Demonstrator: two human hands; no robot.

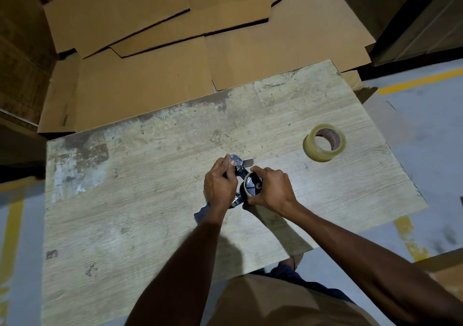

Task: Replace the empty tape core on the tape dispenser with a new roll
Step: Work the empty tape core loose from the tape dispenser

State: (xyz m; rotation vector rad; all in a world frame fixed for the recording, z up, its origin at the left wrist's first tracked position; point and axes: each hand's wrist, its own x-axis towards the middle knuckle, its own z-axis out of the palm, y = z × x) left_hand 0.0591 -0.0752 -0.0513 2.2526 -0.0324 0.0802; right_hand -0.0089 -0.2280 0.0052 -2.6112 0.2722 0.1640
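**Q:** State of the hands?

**A:** My left hand grips the frame of the tape dispenser, with my fingers curled over its far end. My right hand is curled round the empty core, thumb on the near side and fingers on the far side. The core sits on the hub.

**Q:** Orientation of the dispenser?

**A:** The long axis runs from near-left to far-right. The blue handle points back toward me and shows below my left wrist. The metal cutter end points away from me. The hub face is turned up toward me.

**Q:** Position and clearance?

**A:** The dispenser is just right of the middle of the desk. I cannot tell whether it rests on the surface or is held just above it. The widest run of desk surface is to my left, and more lies ahead. The new roll lies on the desk to the far right, well apart from both hands and near the right edge, with its open centre facing up. Flat cardboard sheets lie beyond the far edge. The floor, marked with yellow lines, shows past the right edge.

**Q:** Appearance?

**A:** The core is a thin tan ring. The hub shows silver spokes on black. The new roll is a thick winding of pale yellowish tape round a brown inner core. The desk is pale wood grain, worn and patchy.
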